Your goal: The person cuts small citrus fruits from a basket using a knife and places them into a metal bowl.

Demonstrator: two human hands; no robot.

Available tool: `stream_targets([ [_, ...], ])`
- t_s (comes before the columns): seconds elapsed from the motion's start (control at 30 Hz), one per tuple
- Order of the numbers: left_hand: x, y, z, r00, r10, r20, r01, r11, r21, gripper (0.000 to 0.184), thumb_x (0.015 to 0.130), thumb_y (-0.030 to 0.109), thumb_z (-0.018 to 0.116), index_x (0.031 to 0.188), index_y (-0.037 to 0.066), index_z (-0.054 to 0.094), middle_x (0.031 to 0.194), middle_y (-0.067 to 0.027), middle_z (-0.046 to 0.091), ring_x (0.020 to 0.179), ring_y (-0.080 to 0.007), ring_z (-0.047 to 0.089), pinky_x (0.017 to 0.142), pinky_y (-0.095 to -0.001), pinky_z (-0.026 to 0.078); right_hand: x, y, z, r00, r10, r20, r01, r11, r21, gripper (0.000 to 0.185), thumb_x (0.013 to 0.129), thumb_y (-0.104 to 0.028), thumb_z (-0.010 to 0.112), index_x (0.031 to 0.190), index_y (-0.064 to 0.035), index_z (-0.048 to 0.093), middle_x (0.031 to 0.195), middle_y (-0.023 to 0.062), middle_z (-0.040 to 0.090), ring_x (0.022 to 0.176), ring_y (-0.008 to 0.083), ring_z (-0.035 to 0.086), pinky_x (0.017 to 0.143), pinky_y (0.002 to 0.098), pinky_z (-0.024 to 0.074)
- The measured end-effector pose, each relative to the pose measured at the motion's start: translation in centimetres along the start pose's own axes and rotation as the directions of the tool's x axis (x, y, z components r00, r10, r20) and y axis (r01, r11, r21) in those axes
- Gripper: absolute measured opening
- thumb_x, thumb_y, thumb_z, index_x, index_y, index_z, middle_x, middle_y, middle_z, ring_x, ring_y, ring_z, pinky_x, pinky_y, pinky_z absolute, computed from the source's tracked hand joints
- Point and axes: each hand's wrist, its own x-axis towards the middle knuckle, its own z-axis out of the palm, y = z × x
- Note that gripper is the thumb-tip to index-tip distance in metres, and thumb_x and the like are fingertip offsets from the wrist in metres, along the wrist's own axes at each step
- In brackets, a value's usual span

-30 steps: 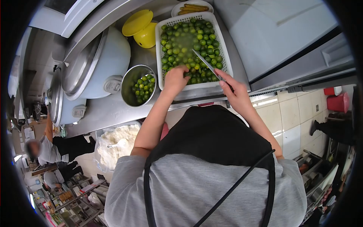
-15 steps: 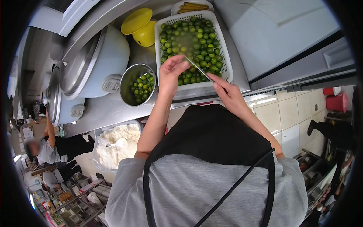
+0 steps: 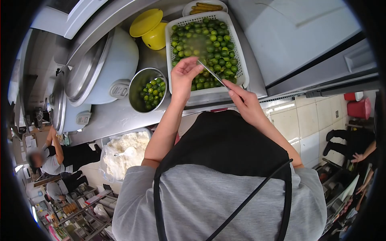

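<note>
Knife [image 3: 213,74]: is slanting over the near part of the basket, its tip pointing toward the left fingertips.
Right hand [image 3: 247,98]: is gripping the knife handle, fingers closing around it.
Left hand [image 3: 183,78]: is hovering above the basket's near left corner, fingers bending and thumb drawing close to the forefinger beside the blade tip; whether a fruit is sitting between them, cannot tell.
Limes [image 3: 221,50]: are filling much of the white perforated basket [image 3: 242,60]; a smaller batch is lying inside the steel bowl [image 3: 136,96].
Steel bowl: is standing just left of the basket on the metal counter [image 3: 114,120].
Yellow container [image 3: 155,38]: is standing beside the basket's far left side.
Plate [image 3: 187,10]: is holding long brownish pieces beyond the basket.
Rice cooker [image 3: 124,54]: is standing left of the bowl.
Tub [image 3: 105,141]: is holding a white mass, with a white scoop [image 3: 129,151] resting on it, below counter level.
Co-worker [image 3: 50,162]: is standing at far left, arms reaching out.
</note>
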Motion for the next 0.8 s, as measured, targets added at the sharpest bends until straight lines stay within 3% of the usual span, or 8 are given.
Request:
stream_targets([
  [0.3, -1.2, -1.1, 1.4, 0.992, -0.015, 0.127, 0.005, 0.997, 0.078, 0.025, 0.078, -0.002, 0.065, 0.102, -0.002, 0.06, 0.09, -0.0061, 0.063, 0.081, -0.0123, 0.06, 0.08, -0.0248, 0.049, 1.6, 0.1, 0.1, 0.999, 0.02, -0.045, -0.022, 0.998, -0.058, 0.032, 0.092, -0.019, 0.048, 0.122, -0.0098, 0.053, 0.101, 0.0183, 0.063, 0.083, 0.0293, 0.064, 0.074, 0.0328, 0.0477],
  [0.37, -0.9, -0.9, 0.8, 0.976, -0.165, 0.14, 0.189, 0.965, -0.18, 0.023, 0.081, 0.0, 0.062, 0.103, -0.002, 0.059, 0.092, -0.0074, 0.063, 0.084, -0.0158, 0.061, 0.085, -0.0295, 0.05, 1.6, 0.1, 0.1, 0.998, 0.011, -0.054, -0.014, 0.998, -0.054, 0.032, 0.092, -0.019, 0.049, 0.122, -0.0103, 0.053, 0.101, 0.0176, 0.064, 0.081, 0.0281, 0.064, 0.074, 0.0326, 0.0477],
  [0.47, 0.0, 0.4, -1.8, 0.982, -0.184, 0.051, 0.191, 0.957, -0.219, 0.023, 0.083, 0.002, 0.06, 0.105, -0.003, 0.058, 0.094, -0.009, 0.062, 0.088, -0.02, 0.062, 0.088, -0.0343, 0.05, 1.1, 0.8, -0.1, 1.0, -0.009, -0.011, 0.008, 0.999, -0.036, 0.032, 0.092, -0.019, 0.049, 0.123, -0.0117, 0.053, 0.1, 0.0171, 0.064, 0.079, 0.0262, 0.064, 0.074, 0.0313, 0.0474],
  [0.6, 0.3, 3.8, -8.4, 0.982, -0.073, -0.174, 0.137, 0.91, 0.392, 0.03, 0.076, 0.008, 0.069, 0.102, -0.005, 0.06, 0.093, -0.0112, 0.063, 0.083, -0.0172, 0.062, 0.077, -0.0273, 0.049, 0.2, 1.1, -1.3, 0.987, 0.139, 0.082, -0.136, 0.99, -0.038, 0.033, 0.091, -0.018, 0.05, 0.123, -0.0107, 0.053, 0.107, 0.0159, 0.063, 0.086, 0.0242, 0.063, 0.078, 0.0292, 0.0462],
  [0.63, 0.0, 4.4, -9.6, 0.982, -0.073, -0.174, 0.137, 0.91, 0.392, 0.03, 0.076, 0.008, 0.069, 0.102, -0.005, 0.06, 0.093, -0.0112, 0.063, 0.083, -0.0172, 0.062, 0.077, -0.0273, 0.049, 0.1, 1.1, -1.7, 0.978, 0.198, 0.068, -0.197, 0.98, -0.028, 0.033, 0.091, -0.017, 0.051, 0.123, -0.01, 0.053, 0.109, 0.0153, 0.062, 0.089, 0.0238, 0.063, 0.08, 0.0286, 0.0456],
  [0.7, -0.7, 5.3, -11.0, 0.982, 0.066, -0.179, 0.165, 0.173, 0.971, 0.023, 0.07, 0.008, 0.069, 0.092, 0.002, 0.066, 0.094, -0.0123, 0.065, 0.084, -0.0263, 0.062, 0.079, -0.0338, 0.048, 0.3, 1.2, -2.2, 0.968, 0.243, 0.06, -0.241, 0.97, -0.031, 0.034, 0.091, -0.017, 0.051, 0.124, -0.0091, 0.052, 0.111, 0.0152, 0.061, 0.093, 0.0237, 0.062, 0.082, 0.0286, 0.0451],
  [0.73, -0.8, 5.1, -10.7, 0.981, 0.067, -0.183, 0.169, 0.172, 0.97, 0.023, 0.07, 0.008, 0.069, 0.092, 0.002, 0.066, 0.094, -0.0123, 0.065, 0.084, -0.0263, 0.062, 0.079, -0.0338, 0.048, 0.4, 1.2, -2.3, 0.957, 0.284, 0.051, -0.283, 0.959, -0.035, 0.034, 0.091, -0.016, 0.052, 0.124, -0.0081, 0.052, 0.114, 0.0152, 0.06, 0.097, 0.0236, 0.061, 0.084, 0.0286, 0.0446],
  [0.8, -0.6, 3.9, -8.6, 0.974, 0.211, 0.087, -0.108, 0.089, 0.99, 0.026, 0.068, 0.01, 0.071, 0.093, 0.005, 0.067, 0.093, -0.0136, 0.065, 0.088, -0.0298, 0.059, 0.08, -0.0368, 0.046, 0.7, 1.3, -2.0, 0.974, 0.225, 0.038, -0.224, 0.974, -0.024, 0.035, 0.09, -0.016, 0.052, 0.124, -0.0074, 0.051, 0.115, 0.0157, 0.059, 0.099, 0.0242, 0.061, 0.085, 0.0291, 0.0445],
])
